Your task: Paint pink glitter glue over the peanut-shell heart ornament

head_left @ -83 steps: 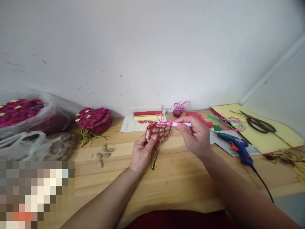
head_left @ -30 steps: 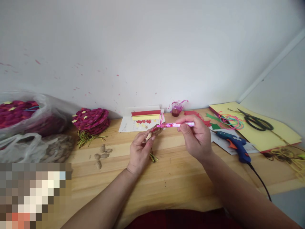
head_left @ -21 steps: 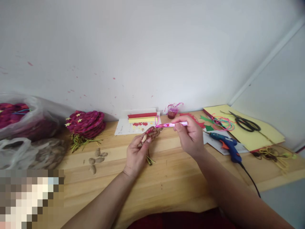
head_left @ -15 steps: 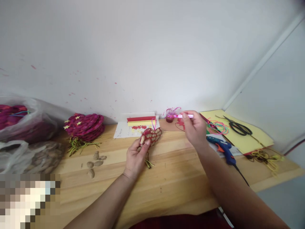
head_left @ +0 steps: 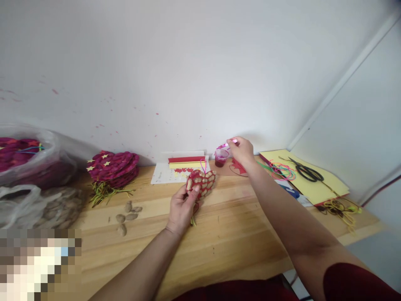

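My left hand grips a heart-shaped peanut ornament, thumb on its front. Rows of peanuts cover the ornament; red shows at its left side and between them, a pink cord loop stands on top and yellow-green strands hang below. Over by the wall, my right hand pinches a slim pink-stained paintbrush. The brush slants down to the left at the mouth of a small clear cup with dark red liquid in it; its tip is hard to make out.
Left stand a stack of magenta peanut ornaments, loose peanuts and plastic bags. Paper with red and yellow cut-outs lies behind my left hand. Right are scissors, coloured cords, yellow sheets and a partly hidden blue glue gun.
My right hand has moved left and forward, bringing the brush to the cup. Its forearm now covers most of the glue gun. My left hand keeps the ornament, now turned slightly more face-on.
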